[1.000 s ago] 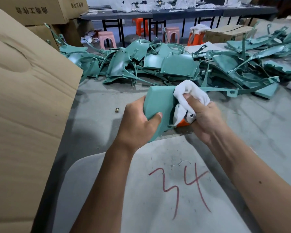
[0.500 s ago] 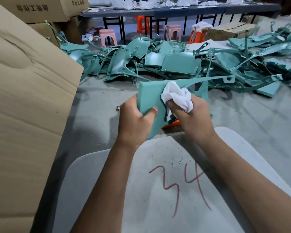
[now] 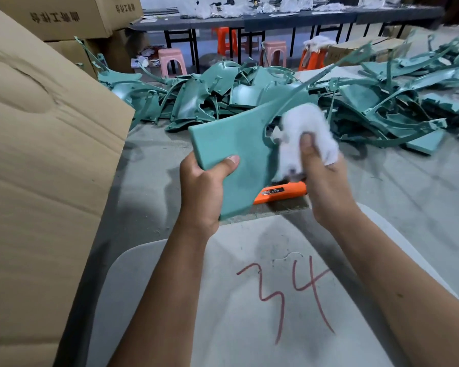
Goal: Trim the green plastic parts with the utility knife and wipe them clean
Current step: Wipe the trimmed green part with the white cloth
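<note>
Currently left hand (image 3: 202, 189) holds the green part (image 3: 233, 152) by its lower left edge, thumb across the flat face, fingers curled behind; grip is firm on the part, which is up off the table and tilted, its thin arm running up toward the far right. Right hand (image 3: 326, 181) has a bunched white cloth (image 3: 305, 136) in its grip, thumb on top, cloth pressed against the part's right edge by the curved cutout; cloth is motion-blurred. Orange utility knife (image 3: 281, 193) lies on the grey table (image 3: 154, 176) just below the part, partly hidden by it and by the right hand. Pile of green parts (image 3: 249, 94) sits along the table's far edge. Cardboard box (image 3: 37, 154) stands at the left edge. White panel (image 3: 236, 313) marked "34" in red lies at the near edge under the forearms.
</note>
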Demonstrator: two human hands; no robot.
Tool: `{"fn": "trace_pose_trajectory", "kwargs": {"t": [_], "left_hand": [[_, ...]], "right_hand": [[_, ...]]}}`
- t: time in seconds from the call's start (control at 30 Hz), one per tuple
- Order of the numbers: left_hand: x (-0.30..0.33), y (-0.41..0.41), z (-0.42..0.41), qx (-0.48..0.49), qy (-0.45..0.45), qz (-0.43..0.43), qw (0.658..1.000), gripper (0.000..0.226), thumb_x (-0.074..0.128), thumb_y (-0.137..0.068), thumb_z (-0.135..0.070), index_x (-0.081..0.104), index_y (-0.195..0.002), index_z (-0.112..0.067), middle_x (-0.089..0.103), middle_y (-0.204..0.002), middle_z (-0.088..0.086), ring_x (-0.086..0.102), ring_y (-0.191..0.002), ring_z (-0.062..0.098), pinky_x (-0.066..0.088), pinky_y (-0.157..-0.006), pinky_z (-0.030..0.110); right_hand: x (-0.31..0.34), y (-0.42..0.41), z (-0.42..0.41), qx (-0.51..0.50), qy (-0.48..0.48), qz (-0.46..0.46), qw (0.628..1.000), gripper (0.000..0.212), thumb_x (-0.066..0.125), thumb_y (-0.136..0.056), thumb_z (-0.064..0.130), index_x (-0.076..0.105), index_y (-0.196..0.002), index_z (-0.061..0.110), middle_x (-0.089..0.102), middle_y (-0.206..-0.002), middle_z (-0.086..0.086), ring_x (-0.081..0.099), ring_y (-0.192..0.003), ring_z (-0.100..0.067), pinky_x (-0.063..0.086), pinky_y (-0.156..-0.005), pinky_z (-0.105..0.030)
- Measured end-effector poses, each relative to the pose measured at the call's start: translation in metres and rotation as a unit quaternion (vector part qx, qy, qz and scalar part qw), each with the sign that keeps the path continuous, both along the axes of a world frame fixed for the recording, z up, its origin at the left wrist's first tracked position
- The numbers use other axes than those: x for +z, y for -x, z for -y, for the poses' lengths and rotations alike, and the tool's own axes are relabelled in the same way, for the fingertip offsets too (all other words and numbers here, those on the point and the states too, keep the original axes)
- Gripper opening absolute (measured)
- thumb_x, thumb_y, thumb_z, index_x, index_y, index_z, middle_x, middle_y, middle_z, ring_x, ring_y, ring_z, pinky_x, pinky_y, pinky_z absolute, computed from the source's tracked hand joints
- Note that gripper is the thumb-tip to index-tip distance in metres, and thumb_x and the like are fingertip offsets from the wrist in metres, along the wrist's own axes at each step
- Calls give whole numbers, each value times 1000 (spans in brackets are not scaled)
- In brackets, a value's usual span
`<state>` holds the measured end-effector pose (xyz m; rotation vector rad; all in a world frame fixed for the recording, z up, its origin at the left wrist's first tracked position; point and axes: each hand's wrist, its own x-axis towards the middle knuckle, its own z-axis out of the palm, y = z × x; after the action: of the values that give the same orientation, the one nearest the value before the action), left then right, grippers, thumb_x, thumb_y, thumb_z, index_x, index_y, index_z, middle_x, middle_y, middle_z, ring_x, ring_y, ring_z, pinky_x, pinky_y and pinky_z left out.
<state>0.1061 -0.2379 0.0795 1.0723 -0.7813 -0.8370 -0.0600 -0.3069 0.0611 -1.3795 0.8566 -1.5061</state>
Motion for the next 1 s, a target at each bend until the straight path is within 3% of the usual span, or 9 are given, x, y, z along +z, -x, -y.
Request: {"fn": "trace_pose_trajectory", "kwargs": {"t": [0.07, 0.13, 0.27, 0.4, 0.57, 0.67, 0.8, 0.9, 1.0], "left_hand": [[-1, 2, -1, 7, 7, 22, 1000, 17, 70, -79, -7, 73, -95, -15, 77, -91, 6, 74, -81, 26, 62, -69, 42], [-2, 4, -1, -6, 12, 32, 999, 24, 70, -77, -10, 72, -101, -12, 77, -97, 8, 74, -86, 29, 62, -71, 44], [1, 0, -2, -47, 32, 1, 998, 21, 70, -77, -9, 73, -97, -14, 77, -93, 7, 73, -80, 25, 58, -63, 36], [1, 0, 0, -4, 27, -103, 994, 22, 72, -79, -7, 72, -100, -13, 76, -95, 9, 72, -83, 28, 60, -68, 41], [-1, 11, 6, 46, 42, -109, 992, 19, 68, -90, 0, 69, -102, -14, 77, -94, 3, 74, -83, 22, 60, -66, 36], [-4, 20, 6, 22, 24, -90, 995, 14, 73, -89, -8, 72, -101, -15, 78, -97, 3, 75, -85, 20, 61, -68, 36], [-3, 16, 4, -147, -7, -110, 983, 17, 80, -77, -11, 77, -94, -15, 78, -99, 6, 76, -89, 20, 61, -66, 33], [-4, 20, 4, -163, -21, -176, 971, 32, 81, -70, -8, 72, -100, -11, 78, -100, 9, 76, -90, 24, 61, -62, 31], [-6, 20, 6, -104, -10, -170, 980, 25, 77, -78, -2, 72, -100, -12, 78, -97, 7, 76, -85, 21, 59, -59, 28]], "right_hand": [[-6, -8, -7, 29, 34, -132, 990, 28, 65, -98, 36, 74, -87, 12, 69, -71, 0, 61, -62, -8, 50, -59, -24], [-8, -11, -7, -6, 33, -154, 988, 36, 67, -96, 32, 66, -82, -1, 59, -64, -17, 51, -56, -15, 45, -53, -35], [5, -1, -8, 77, 23, -23, 996, 26, 61, -101, 40, 72, -86, 23, 53, -68, -26, 50, -48, -24, 46, -43, -31], [8, -4, -7, 109, -130, 125, 978, 42, 55, -97, 58, 76, -82, 25, 67, -65, 0, 57, -48, -13, 48, -48, -24], [-2, -16, -23, 146, -34, -28, 988, 28, 56, -98, 53, 74, -104, 33, 66, -76, -14, 56, -68, -13, 50, -60, -13], [3, -22, -21, 93, -46, 5, 995, 30, 58, -103, 40, 70, -111, 13, 67, -85, -15, 60, -68, -16, 53, -60, -29], [9, -7, -12, 108, -180, 112, 971, 50, 52, -88, 65, 64, -100, 18, 42, -60, -10, 37, -46, -20, 23, -49, -25], [9, -9, -14, 166, -240, 229, 929, 58, 62, -83, 62, 63, -110, 11, 63, -81, -14, 61, -64, -26, 44, -57, -29], [7, -14, -19, 131, -174, 135, 967, 55, 56, -95, 56, 67, -120, 8, 80, -98, -9, 78, -86, -22, 62, -66, -32]]}}
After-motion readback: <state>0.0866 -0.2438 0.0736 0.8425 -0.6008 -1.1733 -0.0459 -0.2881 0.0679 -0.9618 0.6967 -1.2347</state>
